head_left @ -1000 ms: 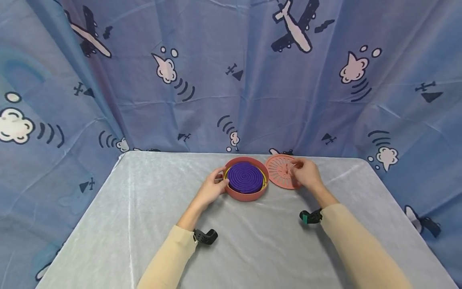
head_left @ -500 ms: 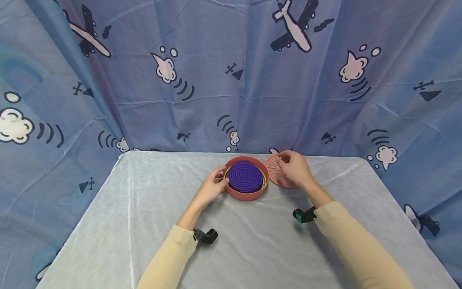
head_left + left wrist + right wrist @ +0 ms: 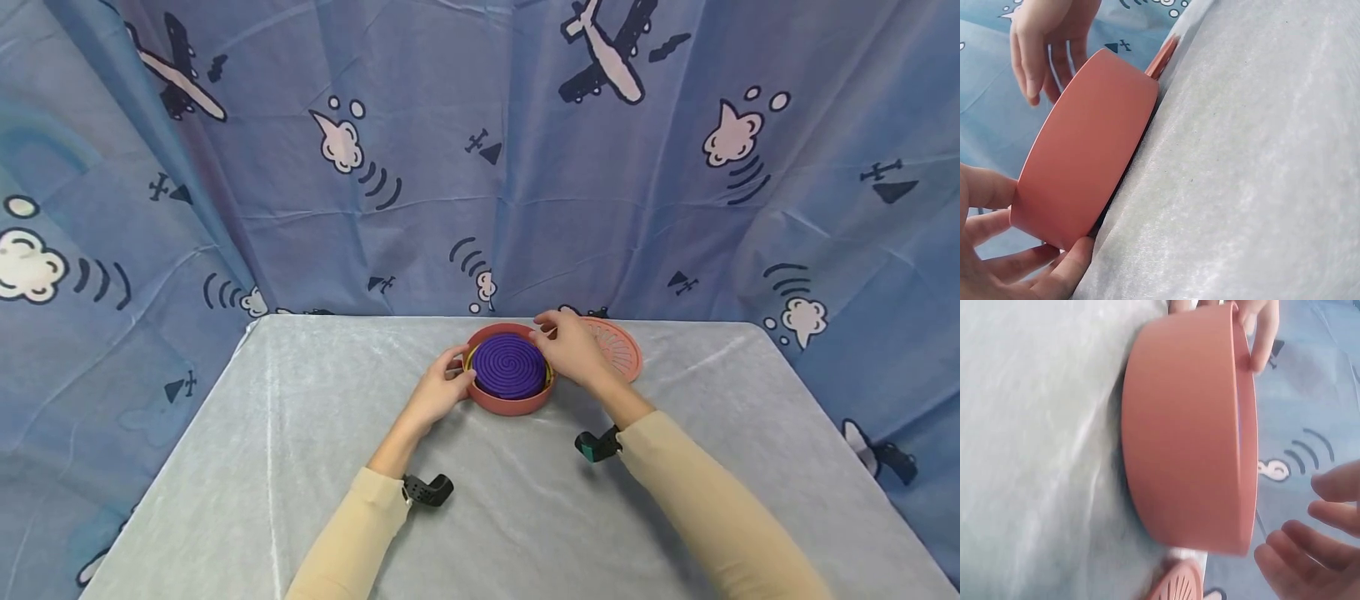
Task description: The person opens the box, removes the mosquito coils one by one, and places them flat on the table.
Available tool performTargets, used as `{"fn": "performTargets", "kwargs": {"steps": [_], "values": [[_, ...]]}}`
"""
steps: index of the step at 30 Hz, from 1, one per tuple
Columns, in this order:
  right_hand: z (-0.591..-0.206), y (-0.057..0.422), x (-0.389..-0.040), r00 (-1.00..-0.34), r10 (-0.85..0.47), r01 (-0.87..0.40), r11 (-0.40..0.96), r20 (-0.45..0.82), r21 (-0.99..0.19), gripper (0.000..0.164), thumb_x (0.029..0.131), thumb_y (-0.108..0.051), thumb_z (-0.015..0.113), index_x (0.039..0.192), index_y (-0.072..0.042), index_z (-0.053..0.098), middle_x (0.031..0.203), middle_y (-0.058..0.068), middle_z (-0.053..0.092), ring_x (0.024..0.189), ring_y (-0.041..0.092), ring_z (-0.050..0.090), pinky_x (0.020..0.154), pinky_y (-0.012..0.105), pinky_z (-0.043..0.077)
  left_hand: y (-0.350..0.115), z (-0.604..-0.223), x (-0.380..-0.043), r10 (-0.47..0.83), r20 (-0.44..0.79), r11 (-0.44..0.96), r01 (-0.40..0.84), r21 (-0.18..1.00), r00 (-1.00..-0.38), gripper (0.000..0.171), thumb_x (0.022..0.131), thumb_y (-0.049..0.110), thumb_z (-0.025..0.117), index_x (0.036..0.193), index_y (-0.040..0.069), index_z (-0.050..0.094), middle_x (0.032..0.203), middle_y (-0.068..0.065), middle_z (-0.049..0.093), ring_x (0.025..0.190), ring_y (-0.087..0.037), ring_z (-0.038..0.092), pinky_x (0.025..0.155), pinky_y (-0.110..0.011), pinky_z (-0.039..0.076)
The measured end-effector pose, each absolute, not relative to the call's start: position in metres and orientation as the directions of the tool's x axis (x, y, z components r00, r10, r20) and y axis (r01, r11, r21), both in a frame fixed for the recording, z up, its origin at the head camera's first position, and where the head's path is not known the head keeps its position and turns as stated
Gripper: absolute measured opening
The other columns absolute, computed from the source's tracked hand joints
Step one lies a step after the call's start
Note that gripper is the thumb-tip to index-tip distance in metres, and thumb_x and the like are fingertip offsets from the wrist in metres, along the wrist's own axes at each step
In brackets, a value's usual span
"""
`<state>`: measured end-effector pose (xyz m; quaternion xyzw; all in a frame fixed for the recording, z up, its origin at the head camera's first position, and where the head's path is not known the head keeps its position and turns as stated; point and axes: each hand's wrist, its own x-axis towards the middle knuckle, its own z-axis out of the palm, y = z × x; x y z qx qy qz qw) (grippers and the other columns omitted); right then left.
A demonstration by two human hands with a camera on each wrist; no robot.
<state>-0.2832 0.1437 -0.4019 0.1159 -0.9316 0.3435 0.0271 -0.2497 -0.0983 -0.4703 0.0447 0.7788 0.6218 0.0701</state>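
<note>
Blue airplane-print curtain (image 3: pixel 420 208) behind a pale grey cloth-covered table (image 3: pixel 225 500); two hands at a round terracotta-coloured bowl (image 3: pixel 507 407)

The left hand (image 3: pixel 437 390) grips the bowl's wall at its left side, a finger over the rim. The right hand (image 3: pixel 573 348), fingers loosely bent and parted, is above the bowl's right rim. Inside the bowl lies a flat purple spiral coil (image 3: pixel 510 367), bordered by a yellow edge (image 3: pixel 550 379). Just right of the bowl, a flat, round, slotted coral disc (image 3: pixel 622 348) is partly hidden by the right hand. The table's far edge runs just beyond the bowl.
</note>
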Motion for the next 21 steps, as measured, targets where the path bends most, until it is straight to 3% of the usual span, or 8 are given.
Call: {"fn": "performTargets", "kwargs": {"steps": [21], "values": [[-0.427, 0.105, -0.300, -0.975, -0.221, -0.195, 0.807, 0.021, -0.558, 0.047, 0.099, -0.026, 0.066, 0.138, 0.000, 0.058, 0.135, 0.021, 0.061, 0.125, 0.036, 0.058, 0.106, 0.053, 0.048, -0.099, -0.468, -0.250, 0.162, -0.059, 0.217, -0.023, 0.976, -0.985, 0.051, 0.102, 0.015, 0.061, 0.151, 0.013, 0.048, 0.142, -0.023, 0.049, 0.128, -0.036, 0.054, 0.091, -0.038, 0.059]]}}
